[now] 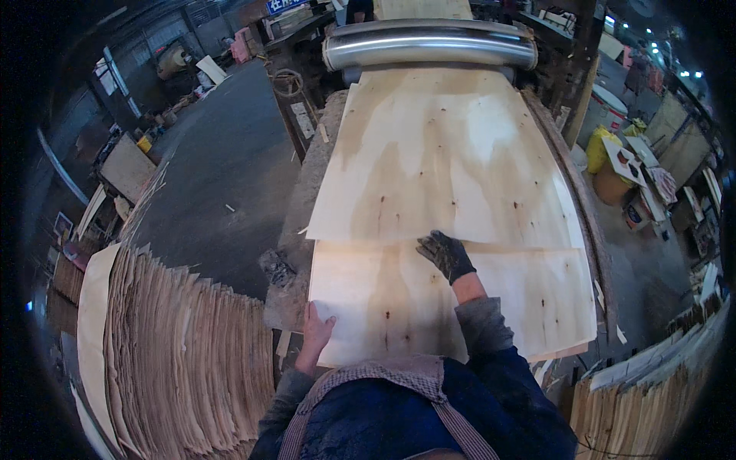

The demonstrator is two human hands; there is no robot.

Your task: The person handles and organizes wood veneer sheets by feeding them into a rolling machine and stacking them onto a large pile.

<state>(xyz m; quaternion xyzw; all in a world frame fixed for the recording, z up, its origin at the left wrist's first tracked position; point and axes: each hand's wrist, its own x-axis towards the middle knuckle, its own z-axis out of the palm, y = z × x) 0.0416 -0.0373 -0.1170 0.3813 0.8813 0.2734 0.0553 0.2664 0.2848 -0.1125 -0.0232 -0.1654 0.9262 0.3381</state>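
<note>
Two pale wood veneer sheets with brown streaks and small knots lie overlapping in front of me. The far sheet [429, 169] reaches up to a shiny metal roller [429, 47]. Its front edge rests over the near sheet [383, 284]. My bare left hand [316, 331] grips the left edge of the near sheet, thumb on top; some of its fingers are hidden. In a dark glove, my right hand [447, 256] lies with fingers stretched out at the far sheet's front edge.
At my left stands a tall stack of veneer sheets [184, 345]; another stack [652, 391] is at the lower right. A dark crumpled thing [277, 267] sits on the ledge left of the sheets. Yellow bags [600, 148] and boards stand farther right. Someone in dark clothing [359, 11] is beyond the roller.
</note>
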